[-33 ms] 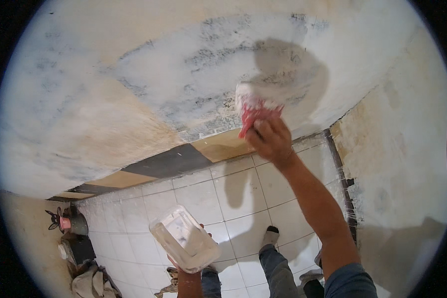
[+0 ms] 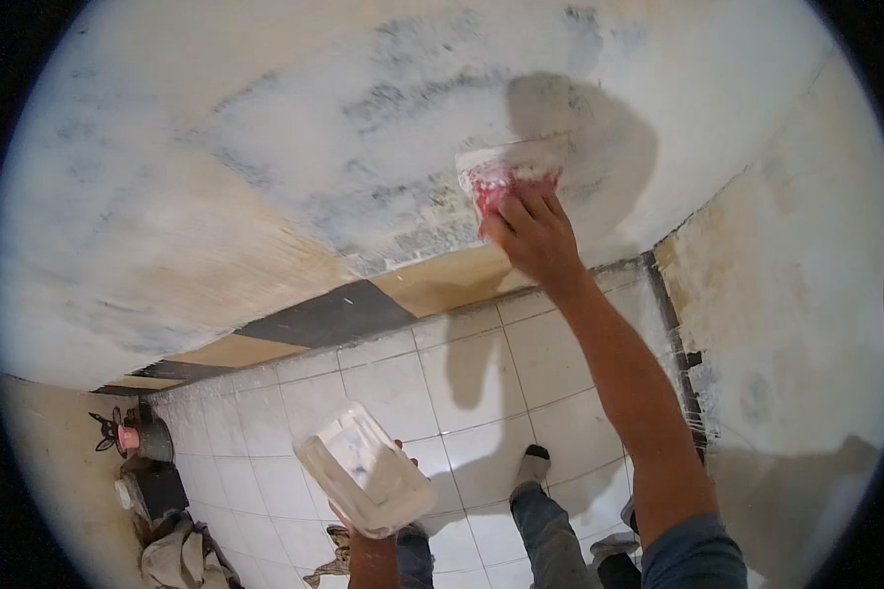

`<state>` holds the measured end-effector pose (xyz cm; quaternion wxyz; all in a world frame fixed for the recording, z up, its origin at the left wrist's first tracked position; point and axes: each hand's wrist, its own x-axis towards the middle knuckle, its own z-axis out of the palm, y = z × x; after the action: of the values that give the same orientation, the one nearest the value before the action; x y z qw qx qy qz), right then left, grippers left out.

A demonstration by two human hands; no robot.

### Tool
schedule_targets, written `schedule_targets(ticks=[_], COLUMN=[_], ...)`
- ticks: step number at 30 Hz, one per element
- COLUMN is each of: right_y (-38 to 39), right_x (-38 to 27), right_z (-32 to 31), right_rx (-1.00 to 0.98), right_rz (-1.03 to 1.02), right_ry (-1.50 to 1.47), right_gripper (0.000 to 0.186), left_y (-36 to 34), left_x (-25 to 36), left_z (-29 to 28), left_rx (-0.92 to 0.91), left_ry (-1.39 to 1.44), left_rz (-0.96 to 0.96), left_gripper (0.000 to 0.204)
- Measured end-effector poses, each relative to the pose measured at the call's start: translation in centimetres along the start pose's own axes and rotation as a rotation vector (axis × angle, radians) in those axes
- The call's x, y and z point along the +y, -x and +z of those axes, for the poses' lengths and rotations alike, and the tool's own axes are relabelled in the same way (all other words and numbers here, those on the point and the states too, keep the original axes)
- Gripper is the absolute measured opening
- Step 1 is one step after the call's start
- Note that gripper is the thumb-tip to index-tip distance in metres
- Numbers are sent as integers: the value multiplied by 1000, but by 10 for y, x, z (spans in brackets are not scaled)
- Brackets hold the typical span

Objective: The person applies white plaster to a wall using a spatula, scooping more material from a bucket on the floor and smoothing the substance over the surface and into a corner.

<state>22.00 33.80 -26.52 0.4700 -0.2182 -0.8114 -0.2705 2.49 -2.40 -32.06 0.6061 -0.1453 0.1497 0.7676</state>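
Note:
My right hand grips a red putty scraper, its fingers bent over the back. White putty coats the blade, which lies against the wall. The wall carries smeared white putty over dark, rough patches, and my arm's shadow falls beside the scraper. Lower down, my left hand holds a white plastic tub from beneath. Its fingertips show past the tub's right edge, and the palm is hidden. Whitish putty residue lines the inside of the tub.
White floor tiles meet a tan and dark grey band at the wall's foot. A second wall stands at right. At far left are a grey bucket, a black box and crumpled cloth. My legs are below.
My right hand and the scraper have moved slightly up the wall, and more of the blade's putty-covered edge shows. The tub in my left hand has stayed nearly still.

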Motion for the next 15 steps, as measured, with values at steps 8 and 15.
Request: schedule_targets(ticks=[8,15], right_y=[41,-53], right_x=[4,-14], right_z=[-31,20], right_rx=[-327,254], right_rz=[37,763], right_ry=[-184,-3], right_gripper=[14,7], left_y=[-3,-4], left_x=[-4,-1], left_z=[5,26], left_rx=[56,191], left_ry=[-441,-272], left_rz=[74,173], left_gripper=[95,85])
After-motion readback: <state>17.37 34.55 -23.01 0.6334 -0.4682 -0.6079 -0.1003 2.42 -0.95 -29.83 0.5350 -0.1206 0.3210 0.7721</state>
